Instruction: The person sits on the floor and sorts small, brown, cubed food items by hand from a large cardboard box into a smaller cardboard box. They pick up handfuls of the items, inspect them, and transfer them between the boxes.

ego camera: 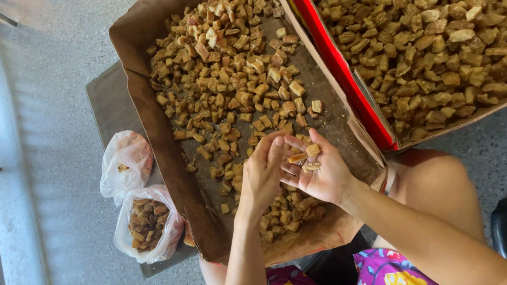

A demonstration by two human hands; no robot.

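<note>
Brown dried chunks (304,155) rest in the cupped, open right hand (319,171), while the left hand (263,173) pinches at them with curled fingers. Beneath both hands lies a cardboard tray (147,105) of similar pieces; two plastic bags (143,222) sit left of the left hand.

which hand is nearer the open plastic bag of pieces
Left. The left hand is nearer the open plastic bag; the right hand sits just beyond it, farther from the bag.
</note>
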